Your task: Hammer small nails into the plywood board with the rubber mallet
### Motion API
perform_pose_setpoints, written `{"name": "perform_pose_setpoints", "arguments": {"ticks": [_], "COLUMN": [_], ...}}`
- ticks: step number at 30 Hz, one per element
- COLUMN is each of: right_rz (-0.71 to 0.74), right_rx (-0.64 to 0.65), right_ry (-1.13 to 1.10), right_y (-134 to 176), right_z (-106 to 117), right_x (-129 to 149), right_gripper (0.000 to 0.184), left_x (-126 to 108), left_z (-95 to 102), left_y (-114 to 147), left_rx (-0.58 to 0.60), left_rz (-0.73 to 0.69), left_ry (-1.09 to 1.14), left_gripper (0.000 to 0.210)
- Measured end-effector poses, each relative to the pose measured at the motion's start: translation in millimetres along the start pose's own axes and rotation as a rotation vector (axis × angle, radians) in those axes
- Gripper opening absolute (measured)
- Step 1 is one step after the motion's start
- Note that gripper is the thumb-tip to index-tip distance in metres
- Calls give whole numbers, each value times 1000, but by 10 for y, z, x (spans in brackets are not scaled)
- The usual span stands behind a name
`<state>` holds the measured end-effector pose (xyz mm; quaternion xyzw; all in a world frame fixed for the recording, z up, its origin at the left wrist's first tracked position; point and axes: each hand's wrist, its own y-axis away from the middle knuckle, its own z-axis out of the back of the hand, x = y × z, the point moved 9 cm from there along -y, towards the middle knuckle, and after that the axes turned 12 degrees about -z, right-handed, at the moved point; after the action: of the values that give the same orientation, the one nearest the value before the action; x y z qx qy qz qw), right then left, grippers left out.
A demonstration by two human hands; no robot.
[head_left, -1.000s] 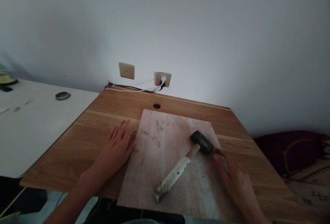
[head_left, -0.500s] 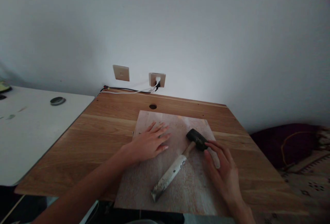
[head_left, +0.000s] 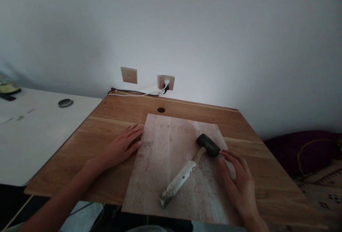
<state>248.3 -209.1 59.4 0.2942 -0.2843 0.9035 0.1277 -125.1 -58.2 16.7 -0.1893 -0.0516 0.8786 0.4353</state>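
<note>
A wooden board lies flat on the brown wooden table, with a row of small marks or nails near its far edge. Across it rests a hammer with a black head and a worn, white-wrapped handle. My left hand lies flat at the board's left edge, fingers stretched out, holding nothing that shows. A few small nails lie on the board just right of its fingertips. By the hammer's head is my right hand, fingers apart, the fingertips at or near the head's right end.
The wooden table stands against the wall and has a round hole near the back. Cables run from a wall socket. On the left, a white table bears a round dark lid. Purple fabric lies at right.
My left hand has moved left, off the middle of the board to its left edge, uncovering the small nails. My right hand stays by the hammer's head.
</note>
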Motion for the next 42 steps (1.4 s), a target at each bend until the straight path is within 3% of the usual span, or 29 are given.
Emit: {"name": "perform_pose_setpoints", "arguments": {"ticks": [3, 9, 13, 17, 19, 22, 25, 27, 31, 35, 42], "right_rz": [-10, 3, 9, -2, 1, 2, -6, -7, -33, -77, -128], "right_rx": [-11, -9, -9, -20, -26, -25, -27, -26, -24, -9, -12], "right_ry": [-6, 26, 20, 11, 7, 0, 2, -2, -9, -13, -15], "right_y": [-9, -8, 15, 9, 1, -2, 5, 11, 6, 3, -4], "right_z": [3, -42, -40, -35, -33, -28, -10, -3, -7, -34, -10], "right_x": [-13, -48, -76, -85, -75, -67, -75, -85, -140, -200, -261], "right_gripper": [31, 31, 29, 28, 28, 29, 28, 28, 31, 34, 37], "left_x": [-229, -993, -972, -703, -662, -916, -1180, -1090, -462, 27, 135], "left_z": [-51, -351, -330, -171, -103, -169, -340, -381, -270, -181, -5], "left_y": [-232, -810, -762, -507, -436, -448, -509, -528, -381, -201, -106], "left_rx": [-6, 98, 82, 83, 65, 90, 143, 121, 25, 14, -64], "left_rz": [-100, -469, -473, -346, -269, -324, -419, -345, -78, 30, 126], "left_ry": [-53, 11, 27, -32, -68, -57, -23, -56, -169, -93, 48], "left_gripper": [56, 49, 44, 37, 43, 58, 51, 48, 51, 56, 51]}}
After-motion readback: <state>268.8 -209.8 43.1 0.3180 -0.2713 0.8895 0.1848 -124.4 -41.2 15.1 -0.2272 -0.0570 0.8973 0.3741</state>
